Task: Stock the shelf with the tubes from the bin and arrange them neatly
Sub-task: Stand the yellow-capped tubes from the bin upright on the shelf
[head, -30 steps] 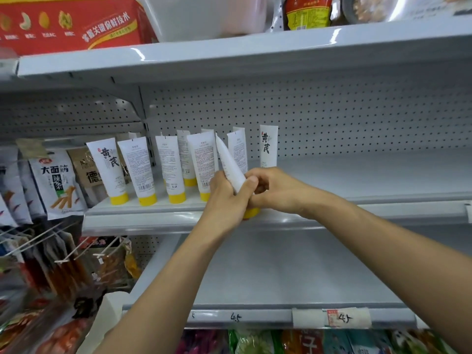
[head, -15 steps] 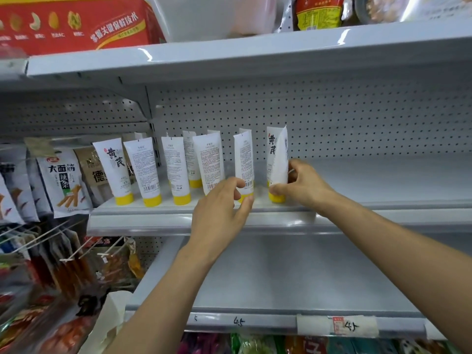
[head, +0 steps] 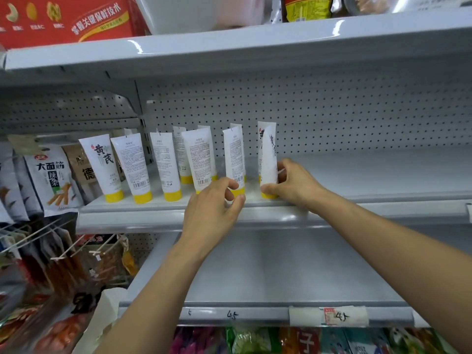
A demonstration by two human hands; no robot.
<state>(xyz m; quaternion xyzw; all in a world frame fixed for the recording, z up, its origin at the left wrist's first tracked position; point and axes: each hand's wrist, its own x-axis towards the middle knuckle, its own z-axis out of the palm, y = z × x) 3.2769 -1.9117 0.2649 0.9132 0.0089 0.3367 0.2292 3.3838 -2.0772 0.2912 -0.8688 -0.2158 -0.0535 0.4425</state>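
Note:
Several white tubes with yellow caps stand cap-down in a row on the middle shelf (head: 357,200). My right hand (head: 293,185) grips the lower part of the rightmost tube (head: 267,149), which stands upright near the shelf's front edge with another tube close behind it. My left hand (head: 217,203) pinches the yellow cap of the neighbouring tube (head: 233,154) between thumb and forefinger. The other tubes (head: 163,162) stand untouched to the left, some showing the brush-lettered front, most the printed back. The bin is out of view.
The middle shelf is bare to the right of the tubes. A perforated back panel (head: 332,116) rises behind. Snack bags (head: 51,180) hang at the left on hooks. A red carton (head: 63,19) sits on the top shelf. The lower shelf (head: 281,264) lies beneath my arms.
A second ago both hands held one tilted tube. It now stands upright at the right end under my right hand, and my left hand has shifted to the neighbouring tube's cap.

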